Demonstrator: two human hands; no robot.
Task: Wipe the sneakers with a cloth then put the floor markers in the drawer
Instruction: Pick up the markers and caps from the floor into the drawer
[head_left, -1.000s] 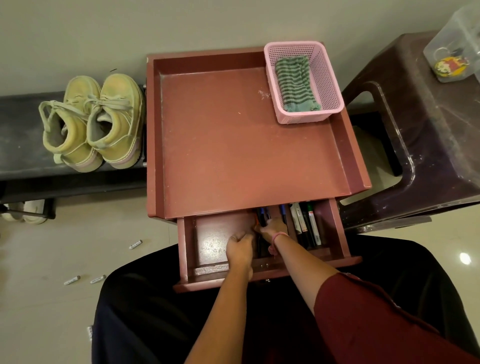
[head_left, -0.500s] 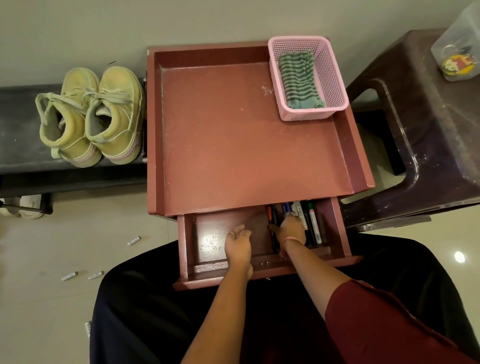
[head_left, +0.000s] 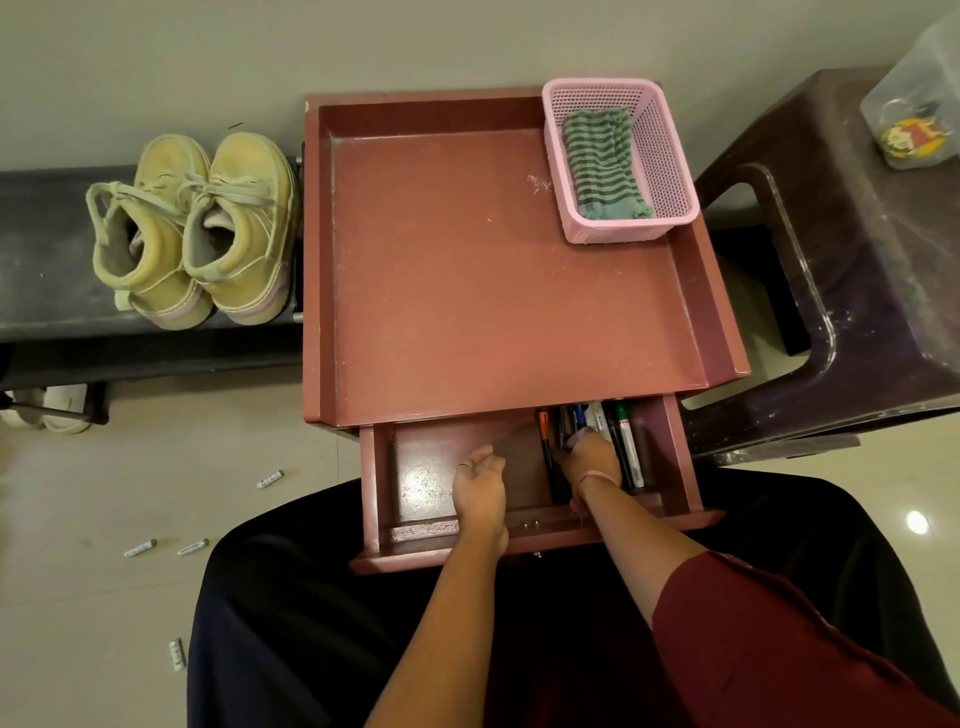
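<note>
**Both hands inside the open drawer, markers on the right side**

Seen from above, a person's two bare forearms reach forward into a pulled-out reddish-brown wooden drawer (head_left: 384, 483) set under a reddish-brown wooden surface with a raised rim (head_left: 441, 270).

The left hand (head_left: 480, 480) lies over the middle of the drawer floor. Its fingers are loosely spread and relaxed, and this grip holds nothing. A thin ring shows on one finger.

The right hand (head_left: 589, 460), with a pink band at the wrist, sits just to the right of the left hand, on top of a bundle of dark-barrelled markers with coloured caps (head_left: 626, 441). Its fingers curl down among the markers, so this grip appears closed around them, though the fingertips are hidden. The markers lie side by side, running front to back, in the right part of the drawer; orange, blue and green caps show just beyond the right hand's fingers.

Far beyond both hands, at the back right corner of the surface, stands a pink plastic mesh basket (head_left: 670, 171) holding a folded green-striped cloth (head_left: 602, 166).

Well to the left of the left hand, a pair of pale yellow lace-up sneakers (head_left: 192, 228) stands side by side on a dark low bench (head_left: 47, 270).

On the pale tiled floor (head_left: 104, 623), left of the left forearm, lie several small white stick-shaped objects (head_left: 269, 478).

To the right of the right hand stands a dark brown plastic stool (head_left: 857, 312) with a clear plastic container (head_left: 914, 104) on it.
</note>
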